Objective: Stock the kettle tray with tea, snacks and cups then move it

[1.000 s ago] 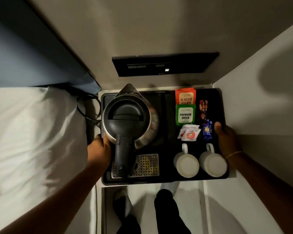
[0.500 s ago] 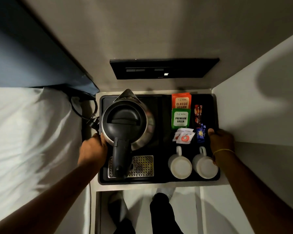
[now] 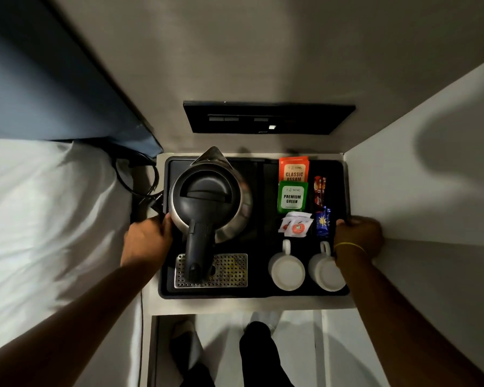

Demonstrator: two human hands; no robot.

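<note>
**A:** Kettle tray (image 3: 260, 293), black and rectangular, sits on a pale bedside shelf (image 3: 235, 305) in a narrow gap. How much room around it?

**B:** Little. A white wall (image 3: 419, 191) runs just beside its right edge, a grey wall with a dark switch panel (image 3: 268, 117) stands behind, and white bedding (image 3: 51, 219) lies to the left. A strip of shelf shows along the near edge; open floor lies below.

**A:** And the hands?

**B:** The left hand (image 3: 147, 241) is curled around the tray's left rim, beside the kettle (image 3: 210, 196). The right hand (image 3: 359, 236), a yellow band at the wrist, is clamped on the right rim, fingers (image 3: 342, 222) hooked over the edge next to a blue snack packet (image 3: 322, 224).

**A:** What's on board?

**B:** A rounded steel kettle with black plastic lid and handle, over a perforated metal drip grille (image 3: 229, 270). Right section: orange Classic Assam sachet (image 3: 294, 169), green Premium Green sachet (image 3: 292, 196), red stick sachets (image 3: 319, 191), small white packets (image 3: 296, 225), and two white cups (image 3: 287, 270) turned upside down, side by side.
</note>
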